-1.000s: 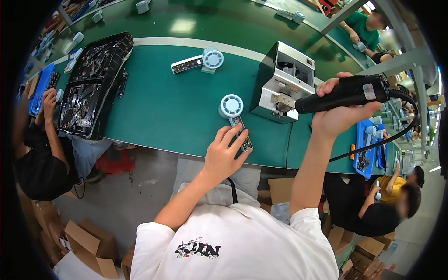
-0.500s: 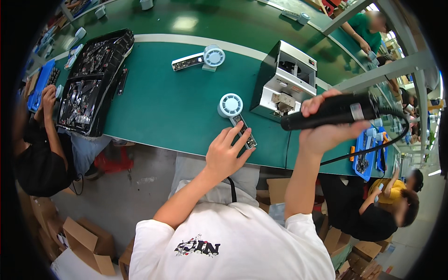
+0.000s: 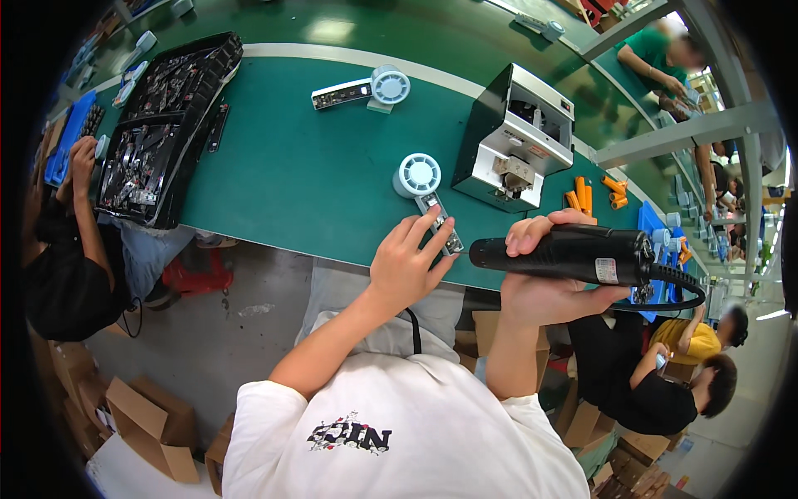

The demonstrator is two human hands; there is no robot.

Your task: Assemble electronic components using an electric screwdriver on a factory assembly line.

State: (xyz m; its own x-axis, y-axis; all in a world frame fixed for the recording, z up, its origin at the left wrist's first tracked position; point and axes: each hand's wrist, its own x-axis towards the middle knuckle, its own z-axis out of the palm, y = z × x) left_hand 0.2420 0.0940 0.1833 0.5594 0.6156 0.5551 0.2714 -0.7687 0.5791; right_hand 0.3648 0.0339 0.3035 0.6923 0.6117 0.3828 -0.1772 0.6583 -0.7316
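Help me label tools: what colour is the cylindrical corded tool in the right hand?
The cylindrical corded tool is black, seen best in the head view.

My shirt (image 3: 453, 432) is white, its print (image 3: 351, 437) black flecked with red; my desk (image 3: 307, 154) is green, the central fan (image 3: 418, 175) pale blue, the power tool (image 3: 578, 256) black, the right-hand cylinders (image 3: 588, 200) orange.

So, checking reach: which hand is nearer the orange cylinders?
Right: the right hand grips a black tool just this side of the cylinders; the left hand is farther left, touching a fan.
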